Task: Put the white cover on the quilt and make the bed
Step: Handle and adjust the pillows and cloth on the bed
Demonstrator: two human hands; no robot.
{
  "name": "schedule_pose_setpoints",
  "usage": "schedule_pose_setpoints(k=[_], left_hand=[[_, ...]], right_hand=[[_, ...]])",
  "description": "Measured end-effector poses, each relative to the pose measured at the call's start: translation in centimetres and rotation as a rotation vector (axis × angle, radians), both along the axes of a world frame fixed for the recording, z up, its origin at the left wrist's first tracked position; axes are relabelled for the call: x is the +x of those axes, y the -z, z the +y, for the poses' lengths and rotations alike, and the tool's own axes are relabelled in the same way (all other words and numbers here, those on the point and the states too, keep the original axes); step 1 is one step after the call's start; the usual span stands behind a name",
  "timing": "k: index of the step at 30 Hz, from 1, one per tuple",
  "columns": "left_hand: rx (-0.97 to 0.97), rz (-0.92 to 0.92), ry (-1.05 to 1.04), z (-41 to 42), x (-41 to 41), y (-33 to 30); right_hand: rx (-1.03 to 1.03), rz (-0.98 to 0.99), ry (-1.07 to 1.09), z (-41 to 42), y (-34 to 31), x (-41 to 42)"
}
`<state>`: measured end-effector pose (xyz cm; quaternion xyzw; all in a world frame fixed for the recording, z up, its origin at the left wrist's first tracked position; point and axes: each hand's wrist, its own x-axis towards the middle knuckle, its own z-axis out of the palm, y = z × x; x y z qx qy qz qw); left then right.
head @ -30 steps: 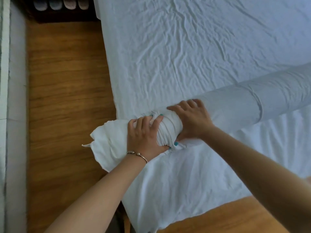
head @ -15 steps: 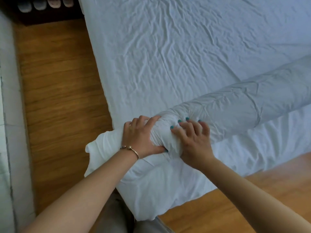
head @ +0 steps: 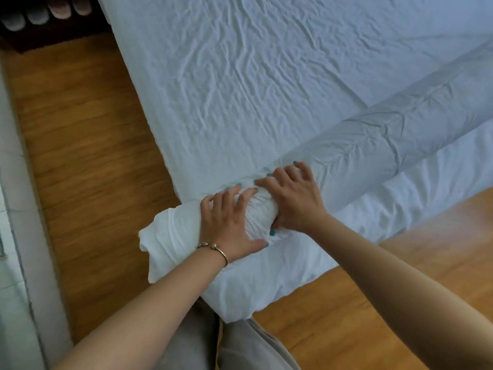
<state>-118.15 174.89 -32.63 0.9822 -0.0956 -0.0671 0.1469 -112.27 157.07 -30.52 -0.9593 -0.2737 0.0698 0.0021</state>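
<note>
A long roll of quilt and white cover (head: 373,140) lies across the near corner of the bed (head: 240,89), running up to the right edge of the view. Its near end is bunched white cover fabric (head: 170,236) that overhangs the bed's corner. My left hand (head: 229,222), with a bracelet at the wrist, grips the roll's end, fingers over the top and thumb below. My right hand (head: 293,201) grips the roll just to the right, fingers spread over the top. Between the two hands the fabric (head: 260,212) is gathered into tight folds.
A wrinkled white sheet covers the mattress. Wooden floor (head: 88,145) runs along the bed's left side and at the lower right. Several slippers (head: 40,14) sit in a dark rack at the top left. A pale wall edge (head: 18,209) borders the left.
My right hand has shifted from clutching the roll's front to lying over its top with fingers spread. My left hand keeps its grip on the end. The view has swung.
</note>
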Motion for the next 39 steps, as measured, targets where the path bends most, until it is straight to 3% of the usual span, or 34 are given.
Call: schedule_pose_setpoints(k=[6,9,13,16,18,20,23,26,27,29,33,39], left_hand=[[-0.092,0.522,0.162,2.6,4.1,-1.8],[-0.090,0.417,0.179,1.3,1.6,-0.7],[-0.097,0.332,0.138,1.4,1.1,-0.4],[-0.075,0.299,0.211,1.5,0.7,-0.5],[-0.084,0.335,0.181,0.9,0.0,-1.0],[-0.092,0.411,0.298,1.4,0.8,-1.2],[-0.149,0.504,0.631,5.1,2.8,-1.0],[-0.402,0.642,0.839,6.5,7.1,-1.7],[-0.449,0.615,0.908,5.8,8.4,-2.2],[-0.355,0.459,1.106,2.7,10.8,-3.2],[0.135,0.032,1.558,-4.0,14.9,-3.4],[0.177,-0.169,1.992,-10.6,18.2,-3.9]], right_hand=[[0.160,-0.222,0.060,-2.2,2.1,-4.4],[0.196,-0.332,0.141,-2.0,2.8,-6.8],[0.143,-0.081,0.240,-1.3,0.4,-7.8],[0.376,0.183,0.721,1.7,-1.7,-9.7],[0.528,0.260,0.863,2.8,-1.6,-10.3],[0.567,0.201,1.007,3.9,-1.3,-9.7],[0.561,0.055,1.056,5.8,-0.1,-9.8],[0.645,0.000,1.114,6.5,0.4,-10.1],[0.647,-0.019,1.135,6.8,0.4,-10.3],[0.637,-0.035,1.178,7.3,0.5,-10.6],[0.680,-0.108,1.227,7.1,0.7,-11.3],[1.001,-0.220,1.419,8.3,0.7,-12.5]])
